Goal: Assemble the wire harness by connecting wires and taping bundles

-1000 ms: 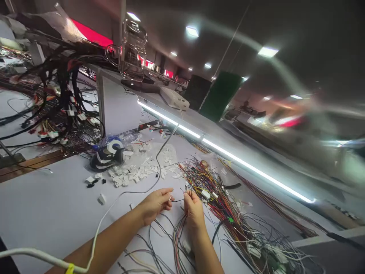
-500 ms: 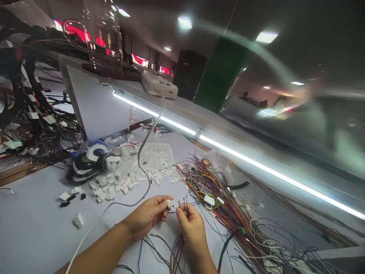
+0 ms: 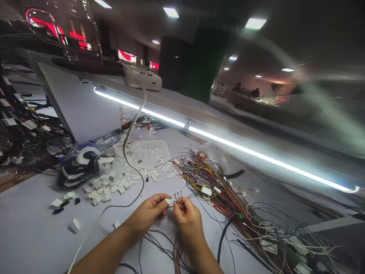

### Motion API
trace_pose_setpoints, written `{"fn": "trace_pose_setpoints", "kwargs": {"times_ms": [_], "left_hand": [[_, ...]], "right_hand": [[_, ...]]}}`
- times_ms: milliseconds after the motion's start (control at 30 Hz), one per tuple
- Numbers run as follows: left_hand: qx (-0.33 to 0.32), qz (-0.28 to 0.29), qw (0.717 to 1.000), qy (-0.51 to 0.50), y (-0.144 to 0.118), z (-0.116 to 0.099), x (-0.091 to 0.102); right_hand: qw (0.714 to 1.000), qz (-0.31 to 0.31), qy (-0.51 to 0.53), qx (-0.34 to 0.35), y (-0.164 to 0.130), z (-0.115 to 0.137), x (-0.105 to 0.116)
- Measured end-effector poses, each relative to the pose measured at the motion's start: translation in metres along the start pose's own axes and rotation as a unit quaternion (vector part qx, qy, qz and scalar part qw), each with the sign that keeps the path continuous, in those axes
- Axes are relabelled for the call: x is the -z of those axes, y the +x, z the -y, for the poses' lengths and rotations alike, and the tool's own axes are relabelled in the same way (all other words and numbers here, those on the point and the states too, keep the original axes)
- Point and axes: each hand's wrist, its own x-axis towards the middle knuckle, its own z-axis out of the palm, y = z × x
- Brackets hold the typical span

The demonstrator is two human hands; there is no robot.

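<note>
Head view | I see left hand (image 3: 149, 213) pinching white connector (image 3: 168, 201) | right hand (image 3: 188, 219) grasping thin wires (image 3: 177, 247), tips above fingers | wire bundle (image 3: 225, 199) right of them

A white box (image 3: 134, 77) lies on the shelf (image 3: 176, 101) near a clear mug (image 3: 82, 40) (lit tube (image 3: 256, 153) below).

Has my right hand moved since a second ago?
Yes, slightly: judged against the white connector on the wire bundle, the right hand has shifted lower and leftward in view.

left hand (image 3: 148, 213) pinching white connector (image 3: 168, 201); right hand (image 3: 188, 219) gripping thin wires (image 3: 177, 247).
</note>
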Motion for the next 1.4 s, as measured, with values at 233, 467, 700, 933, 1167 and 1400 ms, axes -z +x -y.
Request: {"fn": "trace_pose_setpoints", "kwargs": {"times_ms": [233,467,700,933,1167,1400], "left_hand": [[0.012,0.013,1.000,-0.016,0.001,-0.002,-0.002],[0.009,0.033,0.999,0.024,0.001,0.000,-0.002],[0.008,-0.050,0.999,0.008,0.007,0.003,-0.004],[0.002,-0.034,0.998,0.045,0.001,-0.004,-0.007],[0.023,-0.022,0.999,0.019,0.000,-0.008,-0.007],[-0.001,-0.051,0.997,0.051,0.003,-0.001,-0.009]], "right_hand": [[0.993,0.056,0.099,-0.039,0.001,0.005,-0.002],[0.991,0.075,0.102,-0.052,-0.001,0.006,-0.003],[0.987,0.085,0.135,-0.027,0.002,0.010,-0.001],[0.980,0.101,0.161,-0.061,0.001,0.013,0.003],[0.976,0.081,0.180,-0.089,0.002,0.013,0.001],[0.983,0.053,0.154,-0.084,0.005,0.006,0.001]]}}
